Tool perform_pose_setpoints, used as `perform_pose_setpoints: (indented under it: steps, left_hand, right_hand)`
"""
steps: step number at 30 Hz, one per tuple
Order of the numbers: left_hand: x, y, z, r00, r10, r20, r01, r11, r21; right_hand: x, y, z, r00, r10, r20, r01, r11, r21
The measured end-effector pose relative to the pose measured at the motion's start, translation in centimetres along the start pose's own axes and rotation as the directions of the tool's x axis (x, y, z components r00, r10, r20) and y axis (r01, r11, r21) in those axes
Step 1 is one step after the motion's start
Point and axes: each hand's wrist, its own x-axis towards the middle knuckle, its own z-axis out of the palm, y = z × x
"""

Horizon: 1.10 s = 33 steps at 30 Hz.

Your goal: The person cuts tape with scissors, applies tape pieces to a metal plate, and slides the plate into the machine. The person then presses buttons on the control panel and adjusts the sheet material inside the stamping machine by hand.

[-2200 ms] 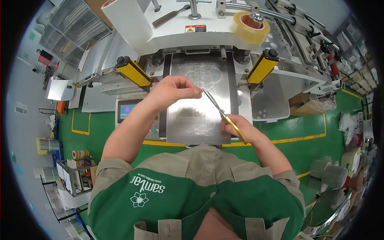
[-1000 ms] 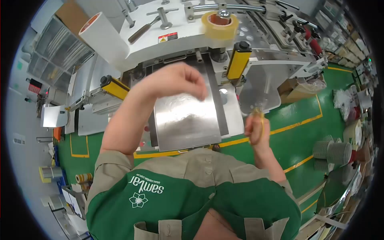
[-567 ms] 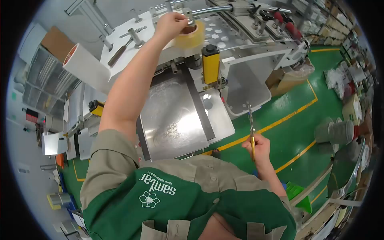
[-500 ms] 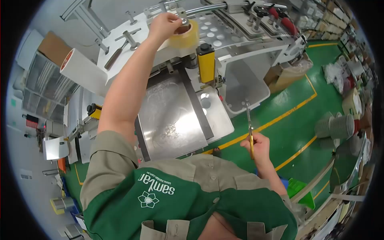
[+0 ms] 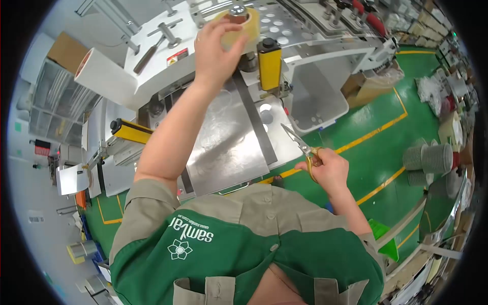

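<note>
My left hand (image 5: 216, 53) is at a roll of clear yellowish tape (image 5: 249, 33), its fingers over the near side and the thumb against the front. The roll sits around a post with a shiny metal knob (image 5: 238, 10) on the white machine. Over to the right, my right hand (image 5: 330, 170) holds gold-handled scissors (image 5: 306, 148) by the finger loops. Their blades are parted and point up and left, above the white side plate (image 5: 284, 145). Between my arms lies the machine's flat metal plate (image 5: 229, 147).
A yellow-and-black box (image 5: 270, 66) stands beside the tape roll, and another yellow box (image 5: 133, 132) is at the left. A translucent bin (image 5: 317, 101) is on the right. A screwdriver-like tool (image 5: 146, 58) and a white roll (image 5: 104, 79) rest on the machine.
My left hand has moved from the knob onto the near side of the tape roll, its fingers spreading around it. The scissors have turned up and left, and their blades have parted.
</note>
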Motion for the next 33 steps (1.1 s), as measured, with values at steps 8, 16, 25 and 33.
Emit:
perform_pose_setpoints:
  steps: [8,16,25,33]
  left_hand:
    - [7.7,-5.9,1.7,0.919,-0.253,0.302,0.282,0.958,-0.054]
    - [8.0,-2.6,2.3,0.96,0.147,-0.237,-0.081,0.96,0.267]
    - [-5.3,7.7,-0.9,0.278,-0.222,0.935,0.53,0.847,0.043]
    - [-9.8,6.1,-3.1,0.641,-0.477,0.601,0.766,0.445,-0.464]
  right_hand:
    - [0.4,-1.0,0.4,0.999,0.011,0.042,-0.014,0.997,0.072]
    - [0.2,-0.5,-0.2,0.997,0.056,0.044,-0.057,0.998,0.011]
    - [0.4,0.4,0.1,0.998,-0.06,-0.006,0.059,0.993,-0.098]
    - [1.8,1.0,1.8,0.905,0.227,0.36,-0.143,0.959,-0.246]
